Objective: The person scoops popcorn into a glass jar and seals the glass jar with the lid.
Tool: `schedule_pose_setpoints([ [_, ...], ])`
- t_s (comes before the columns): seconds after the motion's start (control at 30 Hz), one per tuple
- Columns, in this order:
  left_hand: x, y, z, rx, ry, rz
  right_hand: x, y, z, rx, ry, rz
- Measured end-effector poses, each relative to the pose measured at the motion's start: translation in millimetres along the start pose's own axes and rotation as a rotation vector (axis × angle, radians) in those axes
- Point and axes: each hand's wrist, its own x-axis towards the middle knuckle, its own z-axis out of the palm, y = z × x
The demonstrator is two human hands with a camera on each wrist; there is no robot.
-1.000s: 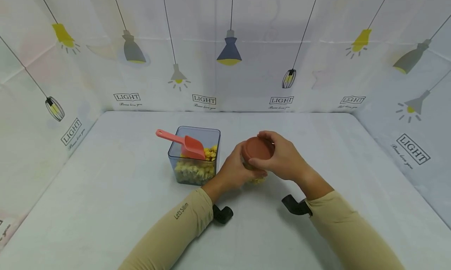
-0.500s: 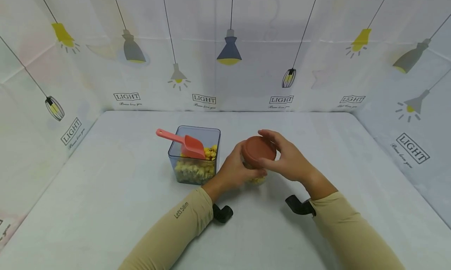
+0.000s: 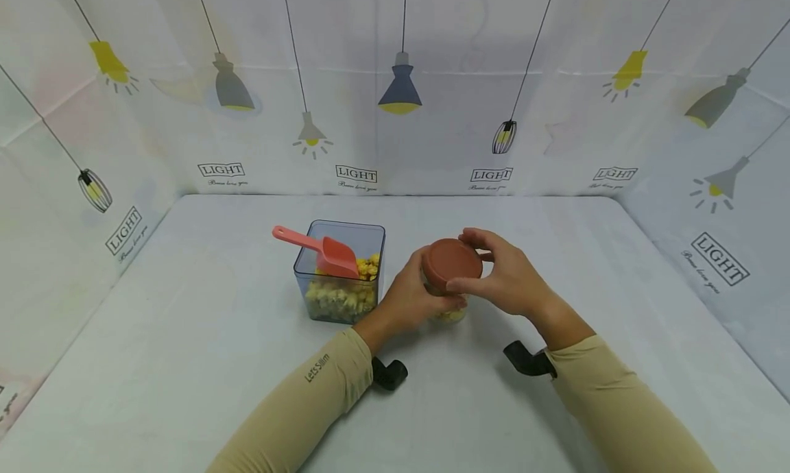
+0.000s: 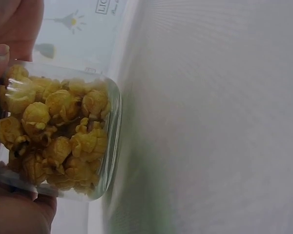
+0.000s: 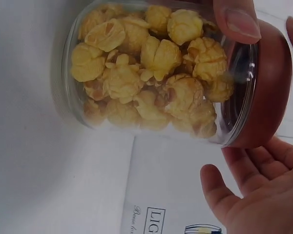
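Note:
A round glass jar (image 5: pixel 146 73) packed with yellow popcorn stands upright in the middle of the table, topped by a reddish-brown lid (image 3: pixel 453 262). My left hand (image 3: pixel 412 295) grips the jar's side from the left, its thumb across the front just under the lid. From the right, my right hand (image 3: pixel 507 275) holds the lid's rim between its thumb in front and fingers behind. In the left wrist view the popcorn (image 4: pixel 53 131) shows through the glass down to the thick base. Most of the jar is hidden behind my left hand in the head view.
Left of the jar stands a clear bluish square container (image 3: pixel 311 298), partly filled with popcorn. A pink scoop (image 3: pixel 338 258) lies in it, handle sticking out over the left rim. White cloth covers the table (image 3: pixel 185 349); a lamp-printed curtain (image 3: pixel 444 137) surrounds its back and sides.
My right hand has shifted slightly right and turned around the lid, its fingers spreading and then coming back to the rim. My left hand keeps its place on the jar.

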Motion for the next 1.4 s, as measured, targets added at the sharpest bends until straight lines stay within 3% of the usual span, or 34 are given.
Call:
schedule_pose_setpoints([
  [0.3,-1.3,2.4,-1.2,0.0,-0.015,-0.001,-1.2,10,-2,0.094,-0.093,-0.12],
  [0.6,-1.5,2.6,-1.3,0.006,-0.005,-0.017,-1.1,8,-4,0.022,0.003,-0.054],
  [0.83,-1.8,2.6,-1.7,0.0,-0.008,-0.024,-0.4,14,-5,0.076,-0.093,-0.093],
  [0.93,-1.9,3.2,-1.8,-0.004,-0.009,-0.019,-0.7,13,-5,0.08,-0.082,-0.093],
  [1.17,-1.5,3.4,-1.8,-0.003,-0.003,-0.024,-2.6,7,-4,0.029,-0.005,-0.002],
  [1.4,-1.9,2.2,-1.4,-0.007,-0.014,-0.021,-2.3,10,-3,0.075,-0.094,-0.069],
])
